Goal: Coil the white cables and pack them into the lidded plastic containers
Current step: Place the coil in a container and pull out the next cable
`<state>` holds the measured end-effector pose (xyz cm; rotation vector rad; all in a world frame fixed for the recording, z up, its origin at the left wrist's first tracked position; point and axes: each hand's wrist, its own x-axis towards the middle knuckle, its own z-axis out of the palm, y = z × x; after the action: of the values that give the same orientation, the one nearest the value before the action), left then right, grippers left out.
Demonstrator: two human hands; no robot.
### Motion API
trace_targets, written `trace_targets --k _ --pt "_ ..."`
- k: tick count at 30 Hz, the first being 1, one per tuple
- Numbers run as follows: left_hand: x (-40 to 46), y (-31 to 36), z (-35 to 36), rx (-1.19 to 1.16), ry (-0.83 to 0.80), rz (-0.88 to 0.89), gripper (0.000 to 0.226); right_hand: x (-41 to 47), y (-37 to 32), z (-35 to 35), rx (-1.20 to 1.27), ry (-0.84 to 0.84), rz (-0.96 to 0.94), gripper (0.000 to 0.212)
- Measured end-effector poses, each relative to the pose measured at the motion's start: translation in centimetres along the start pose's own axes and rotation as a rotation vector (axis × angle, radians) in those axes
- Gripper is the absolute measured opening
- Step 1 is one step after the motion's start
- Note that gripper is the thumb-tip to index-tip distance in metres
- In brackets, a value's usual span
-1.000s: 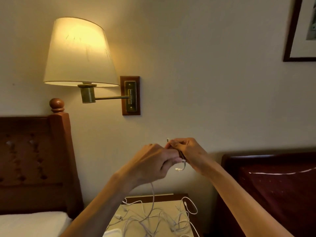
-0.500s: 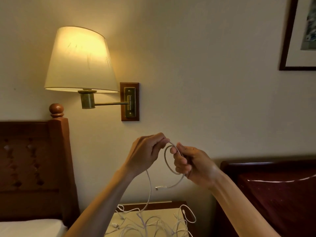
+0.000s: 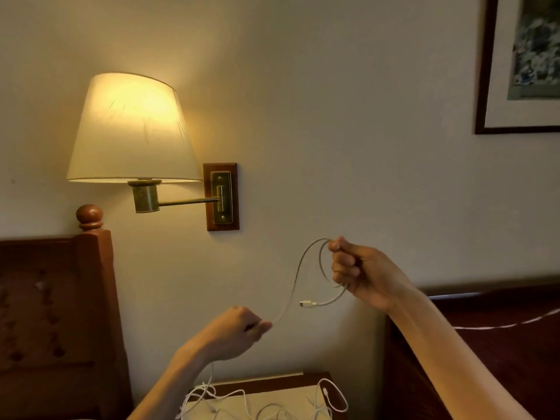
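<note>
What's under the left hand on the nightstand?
A tangle of loose white cables lies on the nightstand below the left hand. The forearm and the frame's lower edge hide the rest; no containers show.

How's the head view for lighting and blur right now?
Head view: warm, dim light from the lit wall lamp, falling off rightward; left hand slightly motion-blurred, right hand sharper; held cable readable; picture frame bowed by the wide lens.

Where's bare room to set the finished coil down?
Little shows. The nightstand top is crowded with tangled white cables; a thin bare strip remains along its back edge. The dark red bed surface beside the right hand looks mostly free, except one white line across it.
</note>
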<state>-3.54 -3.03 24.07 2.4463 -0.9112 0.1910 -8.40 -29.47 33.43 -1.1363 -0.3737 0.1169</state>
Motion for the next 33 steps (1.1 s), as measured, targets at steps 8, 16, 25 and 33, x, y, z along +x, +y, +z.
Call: trace_targets --k 8,16,25,33 --pt "0.5 9.3 -4.8 0.083 -0.052 0.378 0.036 0.6 3.8 3.7 -0.507 -0.013 -0.154 0.035" --pt "0.9 8.5 -5.7 0.055 0.435 0.499 0.025 -0.2 4.6 4.3 -0.584 -0.097 -0.148 0.041" --pt "2.1 6.5 -5.8 -0.090 0.598 0.391 0.030 -0.9 5.6 4.3 -0.338 -0.197 -0.091 0.041" --pt "1.9 0.6 -1.9 -0.321 0.562 0.185 0.035 -0.4 1.4 2.9 0.260 -0.229 0.068 0.025"
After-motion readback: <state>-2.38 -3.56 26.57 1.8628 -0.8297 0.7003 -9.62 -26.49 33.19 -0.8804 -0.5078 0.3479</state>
